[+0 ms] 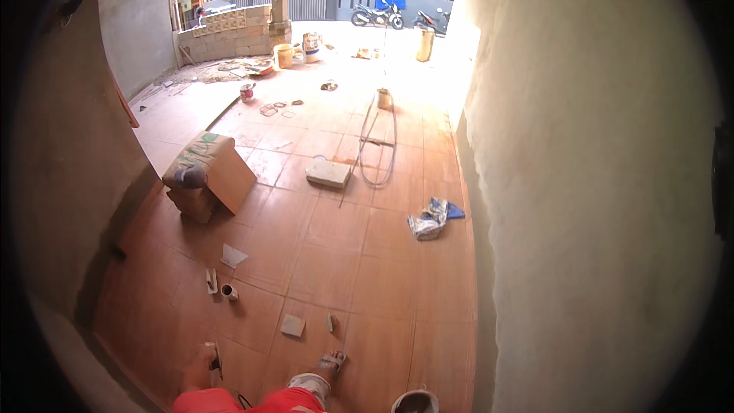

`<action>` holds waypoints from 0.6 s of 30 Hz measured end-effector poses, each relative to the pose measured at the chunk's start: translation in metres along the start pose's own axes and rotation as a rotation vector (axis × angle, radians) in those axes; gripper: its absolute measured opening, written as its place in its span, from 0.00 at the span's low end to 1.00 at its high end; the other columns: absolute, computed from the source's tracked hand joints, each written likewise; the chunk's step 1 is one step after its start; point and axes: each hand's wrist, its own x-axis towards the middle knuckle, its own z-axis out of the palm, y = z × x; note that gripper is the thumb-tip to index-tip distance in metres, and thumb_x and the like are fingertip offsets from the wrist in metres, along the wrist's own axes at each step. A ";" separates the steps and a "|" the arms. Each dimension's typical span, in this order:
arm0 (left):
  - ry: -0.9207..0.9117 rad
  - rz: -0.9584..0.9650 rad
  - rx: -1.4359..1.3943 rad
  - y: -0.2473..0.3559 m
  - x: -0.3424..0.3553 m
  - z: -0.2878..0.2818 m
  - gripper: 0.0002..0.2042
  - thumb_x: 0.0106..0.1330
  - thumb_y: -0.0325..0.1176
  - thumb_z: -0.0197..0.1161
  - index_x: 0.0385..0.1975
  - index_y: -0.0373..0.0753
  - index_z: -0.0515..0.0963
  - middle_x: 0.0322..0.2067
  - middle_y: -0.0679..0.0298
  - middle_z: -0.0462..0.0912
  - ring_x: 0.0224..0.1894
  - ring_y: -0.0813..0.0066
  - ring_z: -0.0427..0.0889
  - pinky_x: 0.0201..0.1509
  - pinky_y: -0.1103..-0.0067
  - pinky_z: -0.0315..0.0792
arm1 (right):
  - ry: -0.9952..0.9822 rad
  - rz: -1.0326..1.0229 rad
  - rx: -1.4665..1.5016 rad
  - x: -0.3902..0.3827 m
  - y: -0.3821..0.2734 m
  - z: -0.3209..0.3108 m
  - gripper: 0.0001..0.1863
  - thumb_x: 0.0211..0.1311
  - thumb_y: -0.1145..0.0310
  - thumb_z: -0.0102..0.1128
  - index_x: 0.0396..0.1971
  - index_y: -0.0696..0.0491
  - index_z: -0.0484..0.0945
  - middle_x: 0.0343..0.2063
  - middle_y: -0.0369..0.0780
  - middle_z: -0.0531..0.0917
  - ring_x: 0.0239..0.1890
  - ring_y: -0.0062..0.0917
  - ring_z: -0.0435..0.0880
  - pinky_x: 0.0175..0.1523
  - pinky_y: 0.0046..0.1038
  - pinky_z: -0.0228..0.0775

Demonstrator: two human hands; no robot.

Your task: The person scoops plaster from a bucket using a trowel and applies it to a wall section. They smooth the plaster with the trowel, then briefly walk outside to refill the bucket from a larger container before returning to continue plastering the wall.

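Observation:
My left hand is low in the picture, left of centre, below a red sleeve. Its fingers look closed on a slim dark tool with a pale edge, whose kind is too small to tell. My right hand does not show; only red cloth appears on that side. Ahead of the left hand lie a pale-bladed hand tool and a small cup. A square tile piece and a small narrow block rest near my sandalled foot.
A bucket stands at the lower right. Farther out are a cardboard box, a pale block, a looped hose and a crumpled bag. Plastered walls flank the tiled floor; motorbikes stand outside.

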 end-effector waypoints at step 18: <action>-0.270 0.275 -0.466 0.467 -0.089 0.135 0.21 0.62 0.47 0.52 0.39 0.31 0.72 0.25 0.55 0.76 0.20 0.69 0.74 0.17 0.73 0.64 | -0.270 0.106 0.035 0.268 -0.241 0.029 0.19 0.58 0.69 0.41 0.47 0.63 0.65 0.29 0.49 0.78 0.26 0.35 0.79 0.30 0.34 0.74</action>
